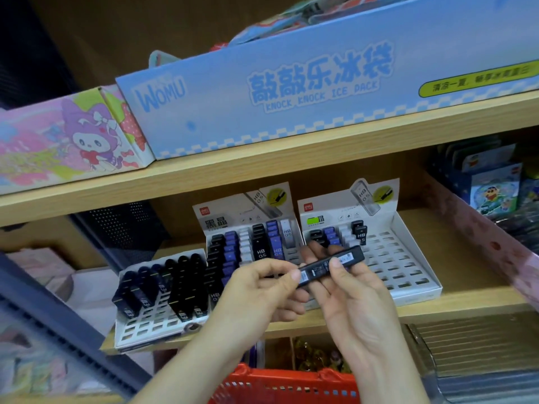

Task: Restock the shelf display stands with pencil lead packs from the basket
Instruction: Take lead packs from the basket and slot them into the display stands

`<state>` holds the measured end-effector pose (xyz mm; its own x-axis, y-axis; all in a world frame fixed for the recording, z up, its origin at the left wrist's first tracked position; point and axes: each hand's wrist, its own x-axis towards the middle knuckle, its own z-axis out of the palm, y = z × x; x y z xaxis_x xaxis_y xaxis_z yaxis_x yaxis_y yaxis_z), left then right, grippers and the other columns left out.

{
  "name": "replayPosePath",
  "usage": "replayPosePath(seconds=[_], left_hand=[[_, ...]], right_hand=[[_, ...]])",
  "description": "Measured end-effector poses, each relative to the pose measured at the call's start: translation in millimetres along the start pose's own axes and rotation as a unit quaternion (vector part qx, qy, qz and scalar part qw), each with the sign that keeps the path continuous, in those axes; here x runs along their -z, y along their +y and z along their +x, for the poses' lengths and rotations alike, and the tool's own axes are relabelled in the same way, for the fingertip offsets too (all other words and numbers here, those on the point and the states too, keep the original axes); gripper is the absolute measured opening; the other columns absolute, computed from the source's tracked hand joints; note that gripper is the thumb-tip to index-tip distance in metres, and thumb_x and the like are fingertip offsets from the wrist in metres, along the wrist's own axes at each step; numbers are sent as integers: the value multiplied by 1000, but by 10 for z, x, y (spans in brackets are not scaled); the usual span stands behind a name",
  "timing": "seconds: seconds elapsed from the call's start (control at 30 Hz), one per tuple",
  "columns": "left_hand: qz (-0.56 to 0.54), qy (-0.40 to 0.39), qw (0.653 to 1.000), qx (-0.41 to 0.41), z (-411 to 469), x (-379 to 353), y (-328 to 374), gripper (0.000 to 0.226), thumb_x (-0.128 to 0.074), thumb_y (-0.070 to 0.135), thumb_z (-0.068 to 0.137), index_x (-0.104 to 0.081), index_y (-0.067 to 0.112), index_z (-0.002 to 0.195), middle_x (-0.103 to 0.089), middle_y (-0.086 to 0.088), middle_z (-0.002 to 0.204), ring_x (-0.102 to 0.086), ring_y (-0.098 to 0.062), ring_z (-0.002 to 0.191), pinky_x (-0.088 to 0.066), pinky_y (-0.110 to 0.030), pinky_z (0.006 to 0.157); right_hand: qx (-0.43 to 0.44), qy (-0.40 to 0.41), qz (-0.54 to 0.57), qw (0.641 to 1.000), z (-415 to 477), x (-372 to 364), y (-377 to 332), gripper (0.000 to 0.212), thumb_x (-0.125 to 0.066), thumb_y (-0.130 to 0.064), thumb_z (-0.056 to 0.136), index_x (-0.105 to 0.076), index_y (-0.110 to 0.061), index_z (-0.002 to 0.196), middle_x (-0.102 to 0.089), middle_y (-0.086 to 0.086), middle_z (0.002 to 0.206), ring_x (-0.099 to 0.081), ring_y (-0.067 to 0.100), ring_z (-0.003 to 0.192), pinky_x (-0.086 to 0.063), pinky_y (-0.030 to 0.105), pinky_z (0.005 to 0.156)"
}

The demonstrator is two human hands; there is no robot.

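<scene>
Wood shelf (466, 310) bears display stands (408, 258); left hand (256, 290) and right hand (358, 293) share pinching grip on lead pack (315, 269).

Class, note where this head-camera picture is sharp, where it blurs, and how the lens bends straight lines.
Head view: the lead pack held by left hand and right hand is sharp; the red basket and left edge blur; the lens bows the shelf edge; light is even.

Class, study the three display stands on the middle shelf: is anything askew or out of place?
The left stand sits skewed, pulled forward to the shelf edge, unlike the middle stand and right stand.
</scene>
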<state>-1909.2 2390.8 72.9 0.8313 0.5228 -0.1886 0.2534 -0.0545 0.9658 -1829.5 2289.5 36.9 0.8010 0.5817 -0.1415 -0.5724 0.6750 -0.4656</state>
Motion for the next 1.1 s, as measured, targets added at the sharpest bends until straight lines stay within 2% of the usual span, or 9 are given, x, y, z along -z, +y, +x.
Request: replayPosePath(seconds=[0.1,0.27,0.37,0.43,0.5,0.6,0.8,0.97,1.1], left_hand=[[-52,51,997,-18,-23,44,-25,13,-66,9,85,-69,5,97,-72,-18,77,-68,-20,65,-57,-24,61],[-45,107,991,-65,-21,202,-12,13,-68,5,83,-73,8,95,-73,-14,75,-68,-21,67,-57,-31,66],[-48,109,990,-73,-48,276,-31,13,-70,12,81,-76,17,92,-74,-11,81,-71,-22,76,-57,-30,71],[-62,107,990,-71,-64,332,-35,16,-71,18,78,-77,20,92,-75,-6,88,-72,-20,84,-56,-29,75],[-90,111,988,-63,-70,398,-24,16,-69,12,80,-77,16,93,-75,-5,92,-72,-21,87,-55,-31,79],[-101,125,985,-63,-72,493,5,22,-66,-1,82,-73,11,98,-74,-13,93,-72,-25,85,-57,-27,74],[-64,125,987,-79,-77,611,53,22,-65,-5,83,-73,11,96,-75,-10,88,-72,-22,85,-57,-28,77],[8,106,993,-59,-17,688,112,16,-67,4,84,-72,9,99,-74,-11,81,-72,-24,80,-58,-25,72],[78,154,981,-86,125,724,204,17,-68,2,83,-72,8,98,-75,-7,80,-72,-20,75,-57,-21,68]], right_hand=[[-4,3,-49,999,-30,-5,35,18,-56,-2,85,-65,-4,100,-74,17,101,-72,26,94,-58,37,78],[34,69,-105,992,-50,42,33,10,-67,-17,84,-69,-13,92,-67,5,84,-61,12,66,-51,21,57],[30,74,-129,988,-51,59,11,5,-65,-7,88,-69,-7,90,-71,10,81,-67,17,68,-57,23,59],[20,68,-157,985,-52,57,18,12,-60,5,88,-69,-3,87,-73,14,81,-69,19,69,-59,25,63],[16,51,-207,977,-52,52,43,22,-56,16,85,-69,-3,85,-75,15,87,-70,20,70,-59,27,67],[13,12,-247,969,-58,55,63,32,-54,26,80,-69,-1,83,-76,13,92,-72,21,76,-60,26,70],[13,-25,-332,943,-62,59,107,27,-67,15,80,-76,-9,74,-75,16,83,-74,26,76,-59,23,68],[45,-4,-362,931,-42,75,216,23,-66,16,81,-67,-6,88,-76,10,81,-74,26,76,-60,27,71],[42,14,-437,899,11,132,349,16,-68,0,87,-67,-14,95,-76,4,83,-73,18,80,-60,34,78]])
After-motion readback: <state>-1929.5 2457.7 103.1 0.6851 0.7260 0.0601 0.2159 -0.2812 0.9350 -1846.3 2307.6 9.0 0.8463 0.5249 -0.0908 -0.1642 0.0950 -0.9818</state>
